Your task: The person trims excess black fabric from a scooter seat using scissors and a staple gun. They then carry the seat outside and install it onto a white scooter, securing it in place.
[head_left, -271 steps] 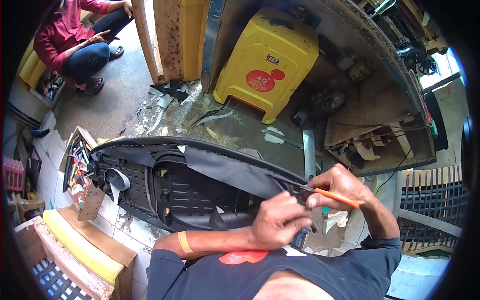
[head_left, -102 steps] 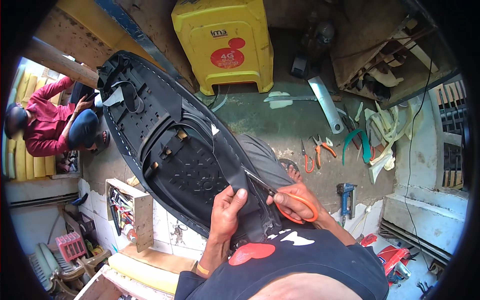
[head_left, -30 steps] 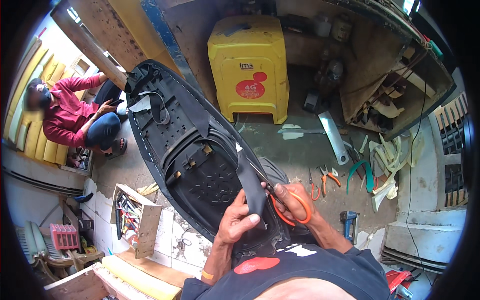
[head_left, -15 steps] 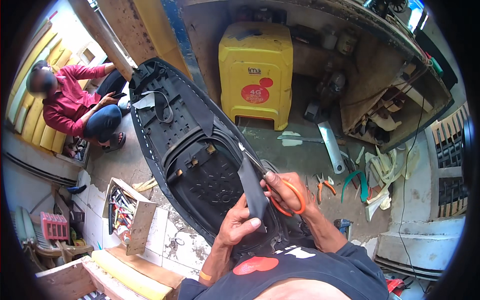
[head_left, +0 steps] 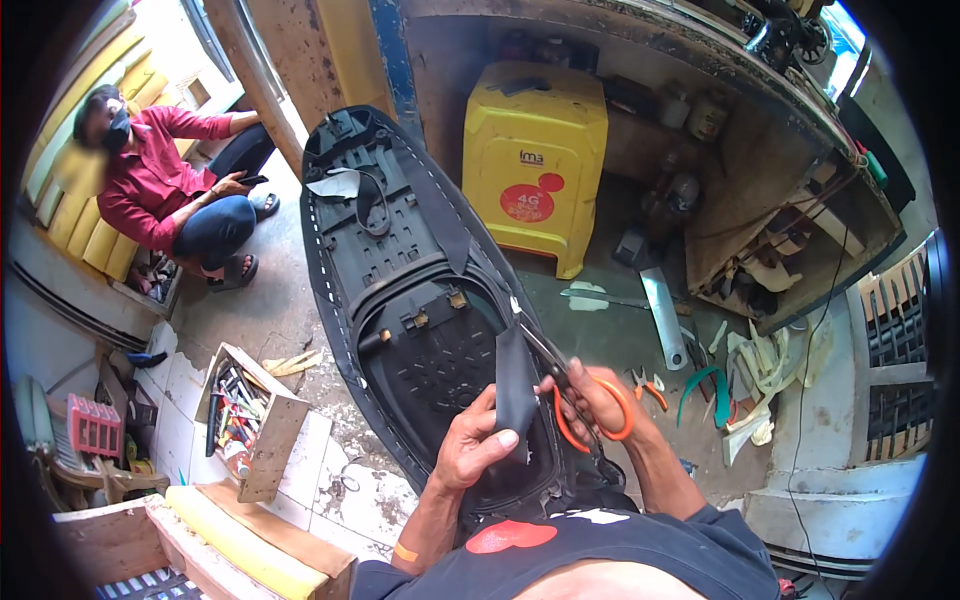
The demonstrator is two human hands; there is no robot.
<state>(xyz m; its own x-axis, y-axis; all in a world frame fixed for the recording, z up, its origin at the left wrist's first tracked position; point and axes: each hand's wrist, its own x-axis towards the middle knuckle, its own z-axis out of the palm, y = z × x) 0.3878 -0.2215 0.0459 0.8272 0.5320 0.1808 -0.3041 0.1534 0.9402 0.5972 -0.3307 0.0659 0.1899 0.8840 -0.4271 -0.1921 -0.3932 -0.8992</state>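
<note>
An upside-down motorcycle seat (head_left: 425, 370), with a black plastic base and a black cover stitched in white along its edge, lies lengthwise in front of me. My left hand (head_left: 466, 446) pinches a loose black flap of cover material (head_left: 514, 375) between thumb and fingers, over the seat's near right side. My right hand (head_left: 597, 402) grips orange-handled scissors (head_left: 541, 346), fingers in the loops. Their blades point up and left, alongside the flap at the seat's right edge. Whether the blades touch the material, I cannot tell. A grey strap (head_left: 374, 205) lies across the seat's far end.
A yellow plastic stool (head_left: 535, 165) stands beyond the seat. On the floor at right are orange-handled pliers (head_left: 650, 390), a metal ruler-like strip (head_left: 661, 318) and pale scraps (head_left: 765, 370). A wooden box of tools (head_left: 280, 440) sits at left. A person (head_left: 175, 185) crouches far left, holding a phone.
The scissors' handles have spread wider apart, and my right hand has shifted slightly right. My left hand keeps its pinch on the flap. The whole view has shifted, so the seat appears farther right.
</note>
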